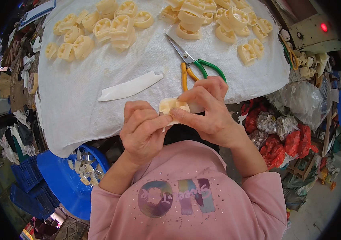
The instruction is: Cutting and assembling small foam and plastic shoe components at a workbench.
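Note:
Both my hands meet over the near edge of the cloth-covered table, around a small cream moulded piece [170, 106] with a hollow, ribbed inside. My left hand [142, 128] pinches its left side, where a thin pale strip seems to lie along the rim. My right hand [208, 112] grips the right side, thumb pressed into the hollow. Beyond them lies a curved white strip [130, 87]. Scissors with green handles [196, 62] rest beside a yellow-orange handled tool [185, 76], partly hidden by my right hand.
Several cream moulded pieces [122, 28] are heaped at the far left, and another heap [230, 24] at the far right. A blue basin [66, 180] with offcuts stands at lower left. Red plastic bags [286, 144] lie at right, below a machine box [312, 34] with a red light.

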The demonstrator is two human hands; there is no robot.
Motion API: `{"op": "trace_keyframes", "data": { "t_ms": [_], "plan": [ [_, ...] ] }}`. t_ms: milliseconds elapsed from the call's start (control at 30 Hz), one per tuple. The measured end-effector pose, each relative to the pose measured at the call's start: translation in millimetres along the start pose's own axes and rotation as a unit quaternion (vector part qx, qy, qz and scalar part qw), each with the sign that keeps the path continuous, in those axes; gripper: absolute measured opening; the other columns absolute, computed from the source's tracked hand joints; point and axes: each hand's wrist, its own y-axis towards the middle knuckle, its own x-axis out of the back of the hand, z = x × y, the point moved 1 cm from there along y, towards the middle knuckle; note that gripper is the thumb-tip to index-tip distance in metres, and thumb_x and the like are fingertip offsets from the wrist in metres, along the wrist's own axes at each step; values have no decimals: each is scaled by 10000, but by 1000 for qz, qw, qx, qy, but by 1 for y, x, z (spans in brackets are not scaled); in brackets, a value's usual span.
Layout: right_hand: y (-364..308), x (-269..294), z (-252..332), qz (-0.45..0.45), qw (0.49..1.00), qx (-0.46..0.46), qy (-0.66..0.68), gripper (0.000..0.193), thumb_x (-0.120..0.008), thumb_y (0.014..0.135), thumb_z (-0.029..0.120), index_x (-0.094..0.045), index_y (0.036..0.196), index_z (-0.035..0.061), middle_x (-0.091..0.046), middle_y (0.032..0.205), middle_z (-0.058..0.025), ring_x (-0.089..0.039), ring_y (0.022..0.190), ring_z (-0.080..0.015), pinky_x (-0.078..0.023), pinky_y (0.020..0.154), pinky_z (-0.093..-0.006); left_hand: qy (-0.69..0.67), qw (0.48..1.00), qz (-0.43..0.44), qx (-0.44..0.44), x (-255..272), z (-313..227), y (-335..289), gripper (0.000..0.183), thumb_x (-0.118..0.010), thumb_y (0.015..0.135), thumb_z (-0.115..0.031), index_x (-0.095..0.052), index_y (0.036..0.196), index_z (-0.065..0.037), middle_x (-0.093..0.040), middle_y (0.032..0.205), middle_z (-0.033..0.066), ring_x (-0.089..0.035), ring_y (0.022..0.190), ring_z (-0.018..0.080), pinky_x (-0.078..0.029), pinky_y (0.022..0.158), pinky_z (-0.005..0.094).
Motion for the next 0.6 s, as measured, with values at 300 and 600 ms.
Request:
{"op": "trace_keyframes", "data": {
  "t_ms": [300,600],
  "plan": [
    [-24,-13,12,-265,883,-202,331,400,-669,825,242,-507,1121,28,-477,1164,-191,-475,1055,-260,-389,895,-375,-4,997,-78,-16,5,12,5,336,-707,579,115,-654,836,-94,-486,803,58,-467,706,218,-415,645,302],
    [-17,-30,31,-301,716,-372,508,257,-441,966,163,-463,1125,-37,-603,993,-119,-619,902,-182,-524,792,-313,-164,986,22,-33,-4,-2,2,345,-593,654,177,-513,914,-35,-548,999,149,-614,862,325,-505,763,472]
  ]
}}
